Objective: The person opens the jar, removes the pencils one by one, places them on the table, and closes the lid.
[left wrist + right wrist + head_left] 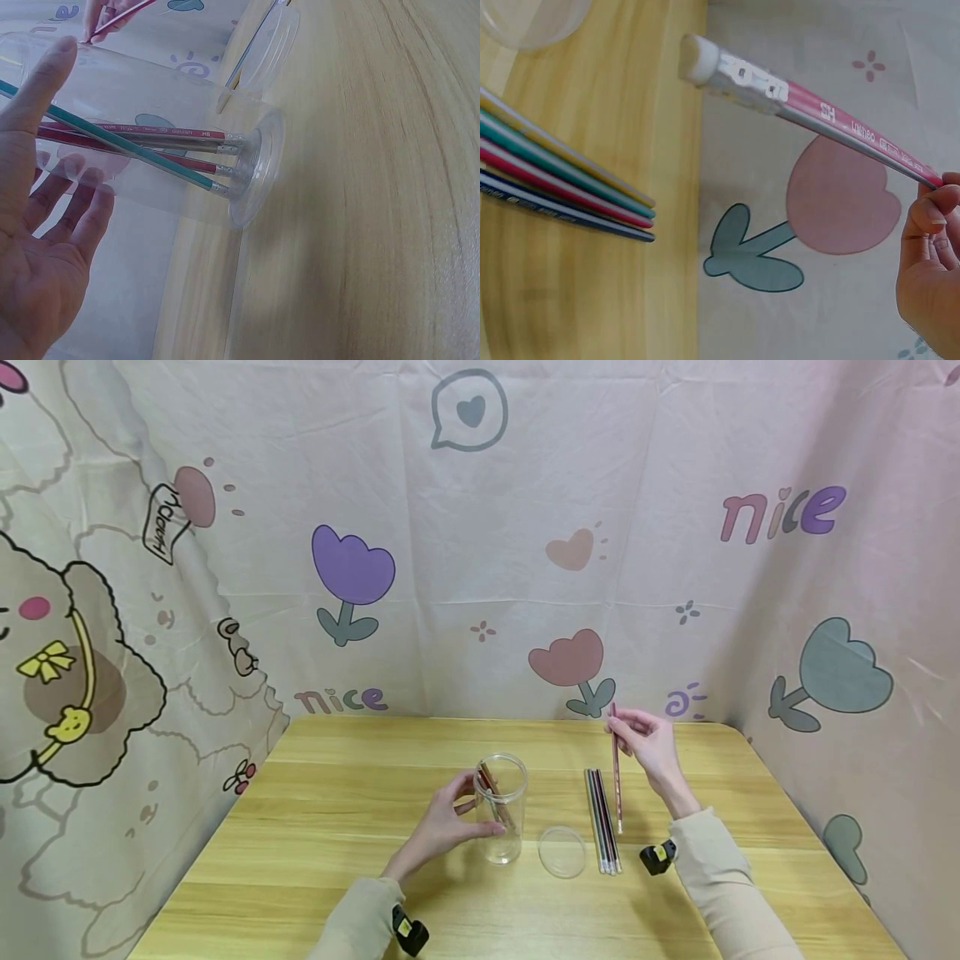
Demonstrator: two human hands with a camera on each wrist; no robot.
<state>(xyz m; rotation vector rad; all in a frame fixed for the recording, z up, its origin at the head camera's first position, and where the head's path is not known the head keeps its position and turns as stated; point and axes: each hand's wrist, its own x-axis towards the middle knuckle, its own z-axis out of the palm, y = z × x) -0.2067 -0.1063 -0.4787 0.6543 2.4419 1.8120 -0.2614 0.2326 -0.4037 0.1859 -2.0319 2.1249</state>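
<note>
My left hand [437, 828] grips a clear plastic jar [504, 850] standing upright on the table, thumb on the near side and fingers behind. Inside lean several pencils [169, 135], red, grey and teal, with their eraser ends down at the jar's base. Farther right, my right hand [649, 748] is raised and pinches a pink-red pencil [617, 781] near its upper end. That pencil hangs almost vertically, its white eraser [699, 60] at the lower end. Beside it lies a row of several pencils [602, 818], yellow, teal, red and dark blue in the right wrist view.
A round clear lid [562, 853] lies flat on the wooden table [360, 802] between the jar and the pencil row. Behind the table's far edge hangs a printed cloth [465, 568], with more cloth at both sides. Black wrist cameras sit on both sleeves.
</note>
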